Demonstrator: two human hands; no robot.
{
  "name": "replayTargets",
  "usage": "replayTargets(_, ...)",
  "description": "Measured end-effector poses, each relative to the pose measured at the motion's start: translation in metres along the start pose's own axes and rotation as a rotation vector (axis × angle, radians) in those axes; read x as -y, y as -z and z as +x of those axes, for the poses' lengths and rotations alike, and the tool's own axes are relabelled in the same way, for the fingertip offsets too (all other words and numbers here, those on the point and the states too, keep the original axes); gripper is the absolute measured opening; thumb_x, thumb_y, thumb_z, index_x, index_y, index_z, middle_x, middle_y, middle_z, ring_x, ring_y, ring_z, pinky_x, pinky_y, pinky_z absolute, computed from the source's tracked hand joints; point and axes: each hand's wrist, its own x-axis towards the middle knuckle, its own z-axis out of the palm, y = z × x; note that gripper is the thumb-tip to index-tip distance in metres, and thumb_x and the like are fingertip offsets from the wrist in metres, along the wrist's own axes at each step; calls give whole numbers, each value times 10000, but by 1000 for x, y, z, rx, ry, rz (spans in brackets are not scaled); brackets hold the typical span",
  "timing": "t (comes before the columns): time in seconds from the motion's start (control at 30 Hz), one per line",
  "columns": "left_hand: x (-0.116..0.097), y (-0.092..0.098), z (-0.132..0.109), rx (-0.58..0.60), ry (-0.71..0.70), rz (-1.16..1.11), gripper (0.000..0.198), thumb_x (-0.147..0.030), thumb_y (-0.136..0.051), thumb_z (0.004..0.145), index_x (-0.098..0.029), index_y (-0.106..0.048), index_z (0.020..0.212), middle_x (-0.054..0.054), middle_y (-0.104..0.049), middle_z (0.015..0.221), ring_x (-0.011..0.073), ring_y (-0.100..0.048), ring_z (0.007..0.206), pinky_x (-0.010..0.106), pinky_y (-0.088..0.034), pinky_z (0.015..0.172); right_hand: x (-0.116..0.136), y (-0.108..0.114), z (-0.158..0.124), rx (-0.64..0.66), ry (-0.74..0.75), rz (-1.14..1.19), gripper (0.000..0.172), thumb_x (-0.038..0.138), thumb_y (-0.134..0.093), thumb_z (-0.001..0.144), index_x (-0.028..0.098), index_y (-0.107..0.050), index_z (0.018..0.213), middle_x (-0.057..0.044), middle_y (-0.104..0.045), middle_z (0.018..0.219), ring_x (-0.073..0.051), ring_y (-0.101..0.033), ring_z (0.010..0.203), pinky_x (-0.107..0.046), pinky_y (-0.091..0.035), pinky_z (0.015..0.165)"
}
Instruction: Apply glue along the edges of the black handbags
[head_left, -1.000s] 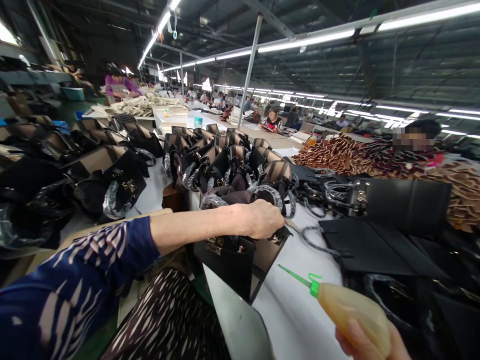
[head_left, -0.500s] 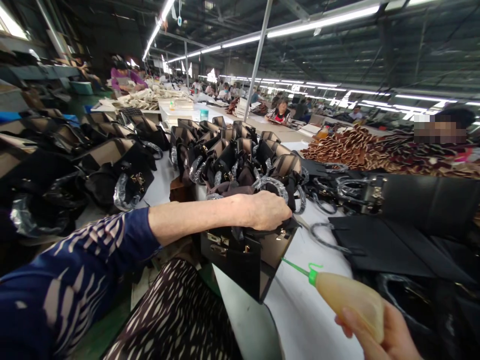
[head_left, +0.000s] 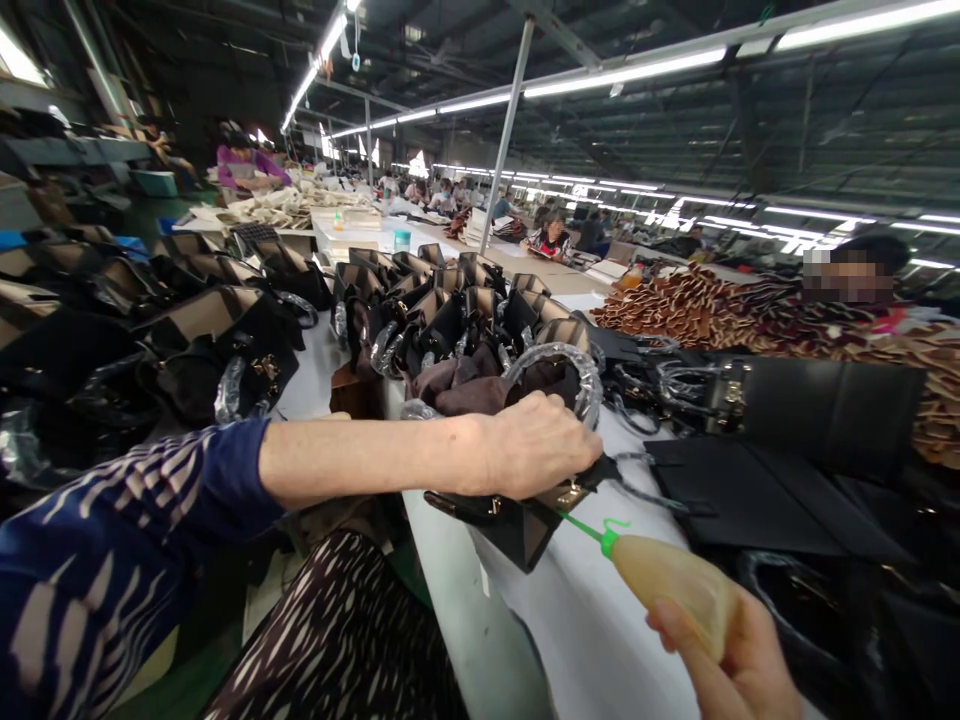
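My left hand [head_left: 536, 445] is closed with curled fingers on the upper edge of a black handbag [head_left: 516, 538]; the fingertips are hidden behind the hand. The bag is tilted on the table, its beige inside and gold-coloured fittings partly showing. A plastic-wrapped handle [head_left: 589, 385] loops up behind this hand, beside dark brown lining cloth [head_left: 472, 385]. Wrapped in my right hand [head_left: 739, 655] is a yellowish squeeze bottle [head_left: 675, 585] with a green cap and long thin green nozzle. The nozzle's tip is at the bag's open edge; whether it touches cannot be made out.
Black handbags [head_left: 450, 300] stand crowded behind and to the left. Flat black bag panels [head_left: 765, 490] with wrapped handles lie on the right. Beyond them is a pile of brown leather pieces [head_left: 675, 305], with a person behind. The white table [head_left: 600, 640] ends near my lap.
My left hand has shifted slightly right and down, tilting the handbag so less of its front shows. The bottle has moved a little left and up with my right hand.
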Motion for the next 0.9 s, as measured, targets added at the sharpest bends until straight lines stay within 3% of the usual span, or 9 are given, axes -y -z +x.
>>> replayTargets(0.17, -11, -3, 1, 91, -4, -13, 277, -40, -520, 775, -80, -578, 1043, 188, -659, 910, 311, -640, 872, 415, -508, 670, -13, -8, 6, -53, 64, -55, 745, 685, -708, 583, 242, -513, 1149, -29, -614, 886, -274, -570, 816, -428, -449, 777)
replayTargets(0.3, -5, 7, 14, 258, -60, -141, 248, -118, -559, 817, -77, -580, 1061, 155, -676, 952, 299, -648, 906, 412, -520, 700, -13, -11, 5, -38, 77, -49, 729, 681, -691, 610, 231, -504, 1153, -25, -601, 870, -246, -549, 773, -399, -448, 749)
replayTargets(0.4, 1, 14, 25, 313, -56, -147, 220, -135, -547, 845, -77, -590, 1053, 155, -681, 981, 283, -655, 917, 382, -512, 709, -13, -12, 5, -32, 76, -26, 762, 698, -691, 582, 210, -499, 1135, -27, -601, 850, -241, -540, 750, -387, -452, 732)
replayTargets(0.53, 8, 15, 27, 403, -56, -78, 333, -62, -621, 744, -76, -575, 1074, 160, -680, 980, 297, -660, 891, 364, -499, 669, -19, -14, 9, -9, 109, -21, 707, 674, -677, 631, 212, -493, 1132, -31, -606, 910, -244, -551, 790, -374, -443, 760)
replayTargets(0.7, 15, -4, 11, 294, -97, -19, 330, -37, -603, 714, -79, -558, 1038, 153, -673, 888, 316, -654, 838, 390, -496, 640, -26, -14, 16, -23, 102, -7, 718, 681, -678, 624, 219, -514, 1149, -27, -625, 890, -260, -576, 801, -383, -453, 750)
replayTargets(0.9, 26, -29, -5, 140, -77, 49, 243, -43, -555, 738, -117, -555, 969, 117, -657, 894, 291, -628, 831, 381, -501, 671, -2, -20, 7, 16, 113, 46, 679, 666, -669, 652, 218, -495, 1131, -21, -620, 903, -248, -570, 804, -365, -454, 762)
